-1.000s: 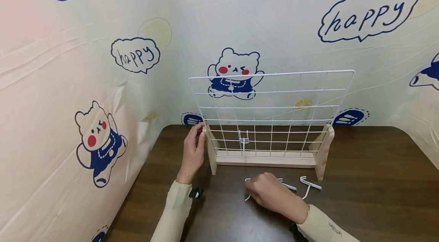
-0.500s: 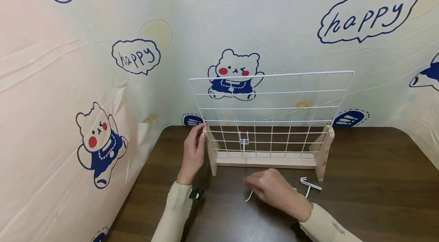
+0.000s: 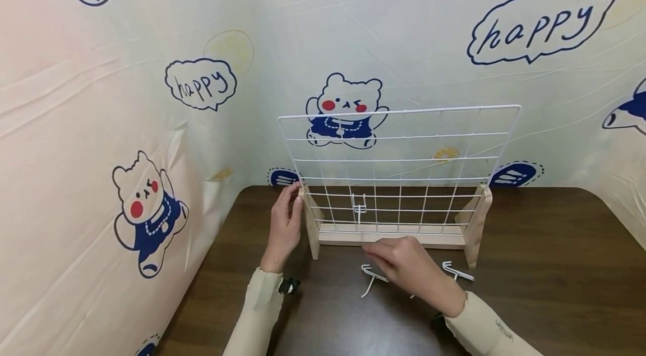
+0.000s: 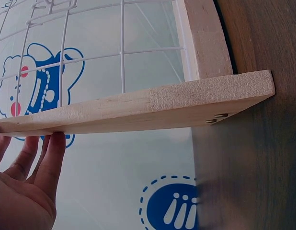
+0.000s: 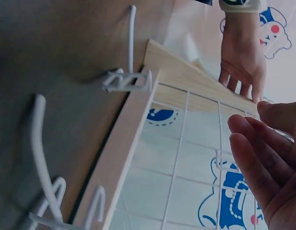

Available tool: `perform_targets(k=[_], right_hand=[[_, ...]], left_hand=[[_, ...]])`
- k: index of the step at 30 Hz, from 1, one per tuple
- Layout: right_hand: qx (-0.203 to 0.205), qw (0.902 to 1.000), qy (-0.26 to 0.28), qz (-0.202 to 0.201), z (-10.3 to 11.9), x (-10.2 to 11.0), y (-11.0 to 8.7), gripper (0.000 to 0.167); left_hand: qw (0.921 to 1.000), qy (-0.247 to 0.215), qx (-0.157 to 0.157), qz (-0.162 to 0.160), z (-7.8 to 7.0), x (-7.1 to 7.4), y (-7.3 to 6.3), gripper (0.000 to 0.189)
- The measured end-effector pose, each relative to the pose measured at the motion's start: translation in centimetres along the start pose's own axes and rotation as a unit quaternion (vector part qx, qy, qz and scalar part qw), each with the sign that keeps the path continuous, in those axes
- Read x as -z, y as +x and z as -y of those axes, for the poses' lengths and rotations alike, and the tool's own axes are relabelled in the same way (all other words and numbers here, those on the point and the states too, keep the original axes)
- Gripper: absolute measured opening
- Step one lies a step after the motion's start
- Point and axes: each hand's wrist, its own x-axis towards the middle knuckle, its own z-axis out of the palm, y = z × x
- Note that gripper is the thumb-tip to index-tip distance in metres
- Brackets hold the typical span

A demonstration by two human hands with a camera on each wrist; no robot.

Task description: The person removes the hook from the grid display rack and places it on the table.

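A white wire grid (image 3: 398, 160) stands in a light wooden base (image 3: 391, 237) with a side panel at each end. My left hand (image 3: 284, 227) holds the left side panel (image 4: 138, 108) near its top, the fingers at its rear edge. One white hook (image 3: 359, 206) hangs on the grid. My right hand (image 3: 406, 263) hovers before the base, above the table, with nothing visible in its fingers. White hooks lie below it: one at the left (image 3: 372, 276), one at the right (image 3: 456, 272), and one mostly hidden beneath the hand.
The dark wooden table (image 3: 545, 266) has rounded far corners. Close behind and at the left hangs a pale printed cloth (image 3: 424, 36) with cartoon bears. The right side panel (image 3: 478, 227) reaches forward toward the right-hand hook.
My right hand has risen and moved slightly away from me toward the base, off the hooks, uncovering the left one. My left hand and the grid have stayed put.
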Motion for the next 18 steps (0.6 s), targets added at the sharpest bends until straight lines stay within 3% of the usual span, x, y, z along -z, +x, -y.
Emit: perform_targets(k=[18], right_hand=[[-0.007, 0.9989, -0.014, -0.043, -1.3, 0.7, 1.3, 0.031]], left_hand=[[1.0000, -0.001, -0.007, -0.001, 0.1, -0.1, 0.1, 0.034]])
